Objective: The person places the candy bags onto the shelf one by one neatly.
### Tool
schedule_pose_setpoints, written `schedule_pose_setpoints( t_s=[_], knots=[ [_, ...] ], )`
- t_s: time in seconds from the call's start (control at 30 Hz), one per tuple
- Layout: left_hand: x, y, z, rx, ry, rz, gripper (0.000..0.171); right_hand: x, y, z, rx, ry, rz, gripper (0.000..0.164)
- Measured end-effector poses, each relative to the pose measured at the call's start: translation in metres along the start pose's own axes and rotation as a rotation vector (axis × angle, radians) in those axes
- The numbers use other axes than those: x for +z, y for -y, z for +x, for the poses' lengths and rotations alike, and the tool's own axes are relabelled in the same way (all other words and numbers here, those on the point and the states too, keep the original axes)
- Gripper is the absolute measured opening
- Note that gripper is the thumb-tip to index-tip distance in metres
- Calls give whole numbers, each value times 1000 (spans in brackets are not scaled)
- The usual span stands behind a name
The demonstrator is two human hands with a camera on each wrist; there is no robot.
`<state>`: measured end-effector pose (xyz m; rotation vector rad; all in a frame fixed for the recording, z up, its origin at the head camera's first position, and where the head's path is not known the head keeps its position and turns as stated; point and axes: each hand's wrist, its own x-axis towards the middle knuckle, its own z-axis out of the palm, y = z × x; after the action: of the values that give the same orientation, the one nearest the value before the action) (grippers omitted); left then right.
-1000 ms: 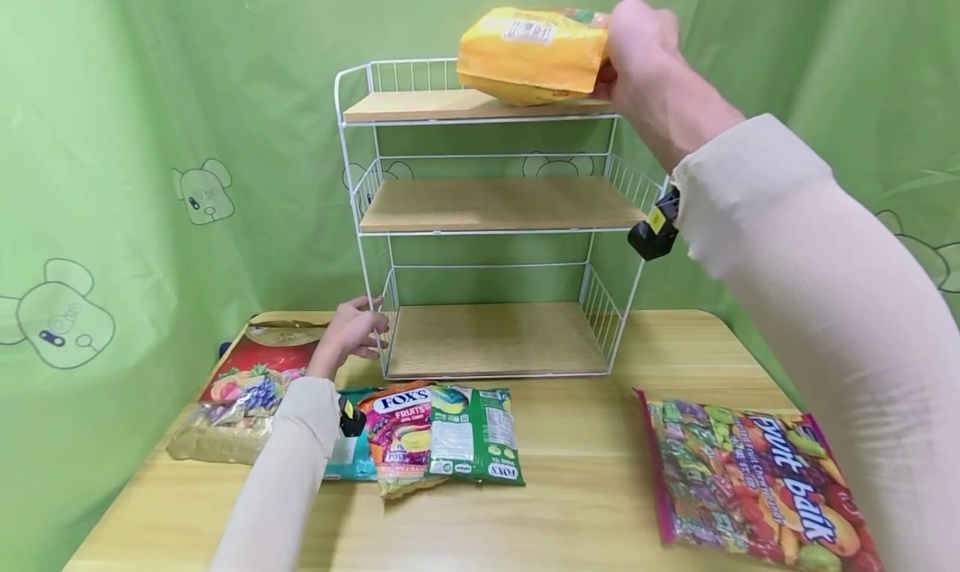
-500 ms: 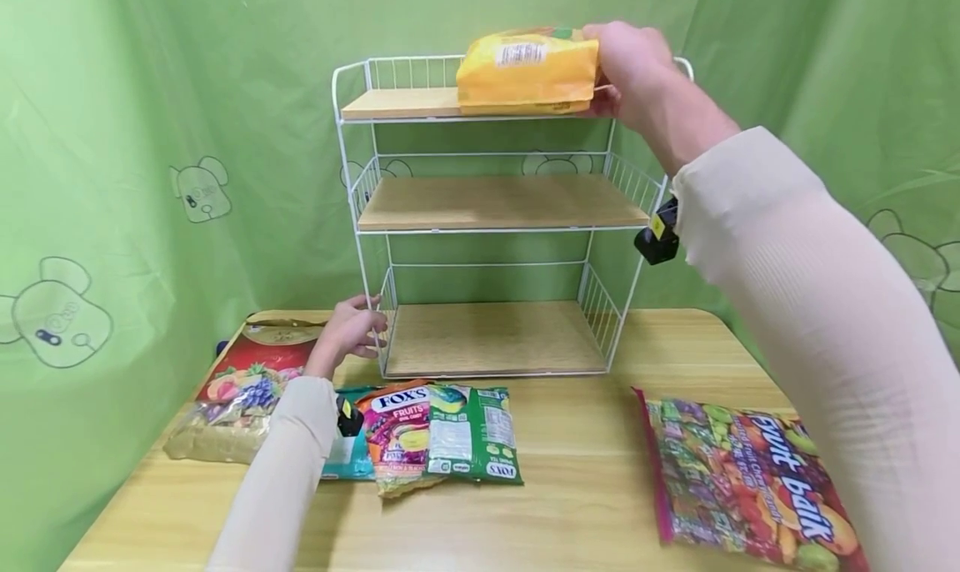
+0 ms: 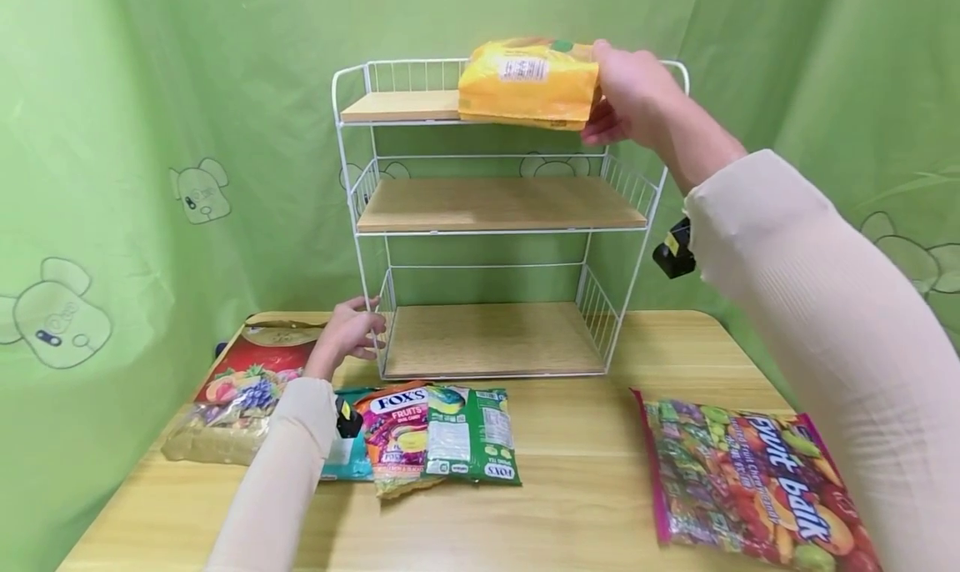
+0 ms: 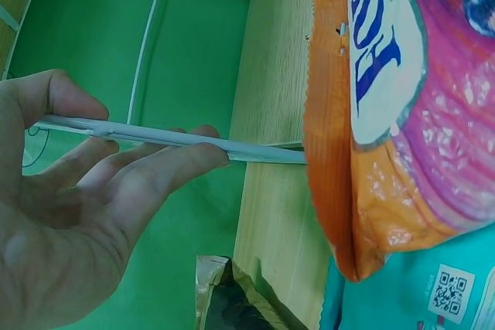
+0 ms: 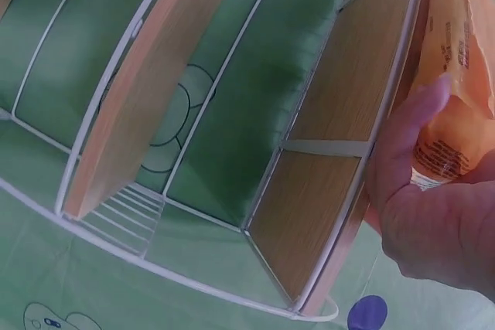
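Note:
A yellow bag is at the right half of the rack's top shelf, its lower edge overlapping the shelf's front edge. My right hand holds the bag by its right side; in the right wrist view the thumb lies against the packaging. Low on the left, my left hand grips the front post of the white wire rack. The left wrist view has the post between thumb and fingers. Some right fingers are hidden behind the bag.
Fox's candy bags lie overlapping in front of the rack, close to my left forearm. A red and gold bag lies at the left, a Fruit Balk bag at the right. Green curtain surrounds the table.
My right hand has lowered the yellow bag from above the top shelf to the level of its front edge. The left hand has stayed at the post.

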<state>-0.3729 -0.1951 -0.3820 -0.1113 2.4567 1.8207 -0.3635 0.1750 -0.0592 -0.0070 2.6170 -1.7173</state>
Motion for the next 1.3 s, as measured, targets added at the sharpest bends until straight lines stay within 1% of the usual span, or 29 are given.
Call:
schedule_pose_setpoints(
  t_s=[0.1,0.17,0.2,0.3,0.33,0.4,0.5,0.57,0.63,0.67,0.77,0.9,1.03,1.17,1.3],
  knots=[
    [-2,1,-1,-1,-5,7,75,1,-2,-4,2,-60,24,61],
    [-2,0,-1,4,-6,9,75,1,-4,-8,-33,-128,-10,63],
    [-2,0,-1,6,-7,10,75,2,-6,-12,-64,-165,-38,63],
    [-2,-1,0,12,-7,12,76,3,-13,-25,-181,-265,-187,67],
    [-2,-1,0,11,-7,10,76,4,-15,-29,-223,-293,-232,68],
    [-1,-1,0,13,-4,11,75,8,-20,-38,-305,-325,-316,76],
    [-1,-1,0,12,-3,6,74,14,-25,-50,-370,-315,-411,85],
    [-1,0,1,14,1,5,74,18,-27,-56,-379,-294,-466,91],
    [-2,0,0,12,0,3,74,22,-27,-60,-367,-266,-502,95],
    [-2,0,1,14,1,4,74,24,-27,-61,-367,-258,-513,95],
    [-2,-1,1,18,-3,6,73,32,-27,-61,-392,-259,-528,88],
    [-1,-1,0,18,-12,2,74,41,-29,-56,-451,-293,-505,75],
    [1,-1,0,8,-8,-6,75,45,-30,-49,-471,-319,-437,67],
    [2,-1,0,7,-6,-6,76,48,-27,-45,-469,-300,-384,59],
    [2,-2,-1,9,-12,-5,75,56,-20,-41,-454,-270,-394,55]
  ],
)
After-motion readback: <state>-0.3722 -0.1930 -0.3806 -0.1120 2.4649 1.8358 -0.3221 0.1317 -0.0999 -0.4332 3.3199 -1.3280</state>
